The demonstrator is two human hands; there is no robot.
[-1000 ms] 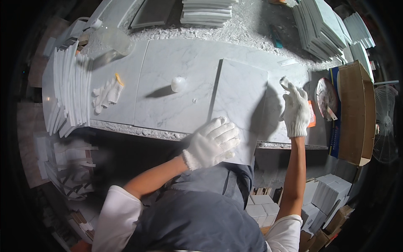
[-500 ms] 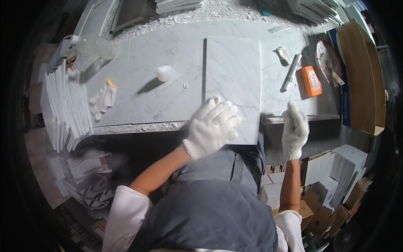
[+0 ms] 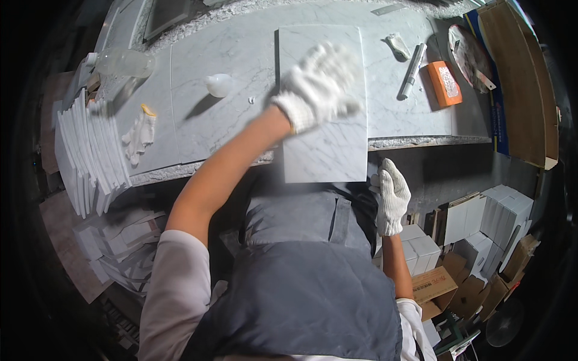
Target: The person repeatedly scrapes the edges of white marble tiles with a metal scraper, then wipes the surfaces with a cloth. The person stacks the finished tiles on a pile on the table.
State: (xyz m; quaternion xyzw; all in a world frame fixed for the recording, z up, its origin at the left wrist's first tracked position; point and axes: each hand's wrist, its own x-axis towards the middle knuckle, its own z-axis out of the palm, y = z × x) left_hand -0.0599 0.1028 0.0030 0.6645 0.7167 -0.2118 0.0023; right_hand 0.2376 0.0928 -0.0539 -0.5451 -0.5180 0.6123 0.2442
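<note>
A rectangular white marble tile with grey veins (image 3: 328, 157) lies on the bench, its near end jutting past the front edge toward my apron. Over its upper part my left hand (image 3: 316, 87), in a white knit glove, is spread palm down and blurred by motion. It appears to rest on the tile's face, though the contact is hidden. My right hand (image 3: 393, 198), gloved alike, is beside the tile's near right corner with its fingers stretched upward and nothing visible in them. Whether its fingertips touch the tile's edge I cannot tell.
On the bench are a white squeeze bottle (image 3: 218, 85), a clear bottle (image 3: 125, 62), a spare glove (image 3: 139, 136), a silver marker-like stick (image 3: 413, 71), an orange block (image 3: 445, 84) and a round dish (image 3: 468, 57). Tiles stand stacked at left (image 3: 90, 153); an open cardboard box (image 3: 521, 84) stands right.
My left hand has slid up the tile, away from me. My right hand has come down and left, close to the tile's corner. The whole view has shifted somewhat.
</note>
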